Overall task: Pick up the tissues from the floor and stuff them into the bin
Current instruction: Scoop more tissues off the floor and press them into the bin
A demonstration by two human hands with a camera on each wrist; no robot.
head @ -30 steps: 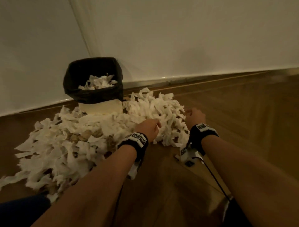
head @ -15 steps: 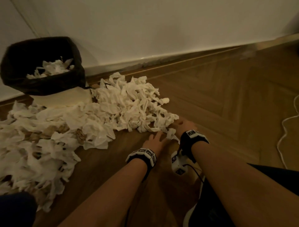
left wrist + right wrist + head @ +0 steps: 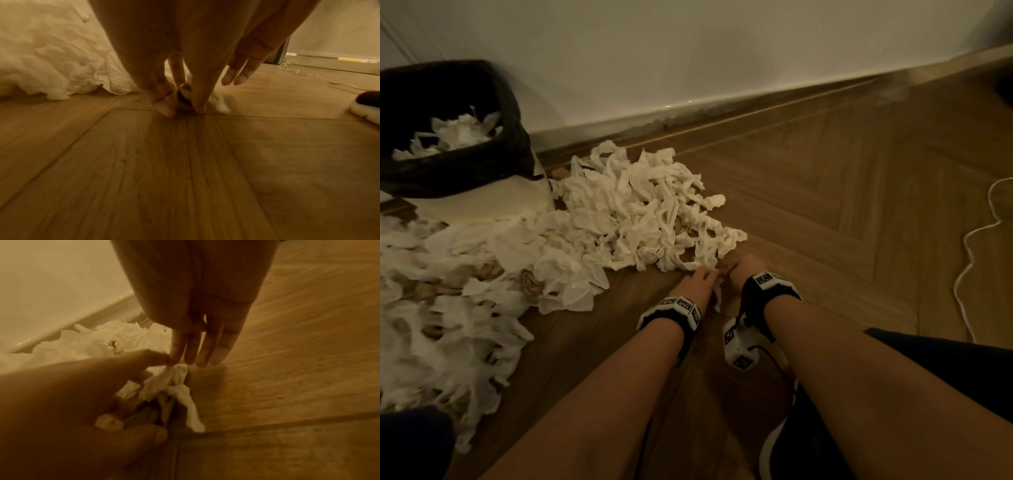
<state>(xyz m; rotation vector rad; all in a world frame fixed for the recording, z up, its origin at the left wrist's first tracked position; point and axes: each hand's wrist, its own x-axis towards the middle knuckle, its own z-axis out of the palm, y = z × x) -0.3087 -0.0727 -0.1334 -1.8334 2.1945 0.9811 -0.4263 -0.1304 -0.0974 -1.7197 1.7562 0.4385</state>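
Note:
A big heap of crumpled white tissues (image 3: 633,212) spreads over the wooden floor from the bin toward me. The bin (image 3: 448,178), lined with a black bag, stands at the wall on the left and holds tissues (image 3: 458,135). My left hand (image 3: 702,278) is down at the heap's near right edge and pinches a small tissue scrap (image 3: 174,386) between thumb and fingers (image 3: 164,108). Close beside it, my right hand (image 3: 197,360) points straight fingers down, the tips touching the same scrap (image 3: 718,297).
A white cable (image 3: 976,240) snakes across the floor on the right. My shoe (image 3: 366,105) sits near the hands, and a dark knee (image 3: 414,442) is at lower left. The white wall and its baseboard (image 3: 688,106) run behind the heap.
My view has swung right, so the bin sits at the left edge. Both hands drew back from the heap to its near right edge, and the left hand took hold of a scrap.

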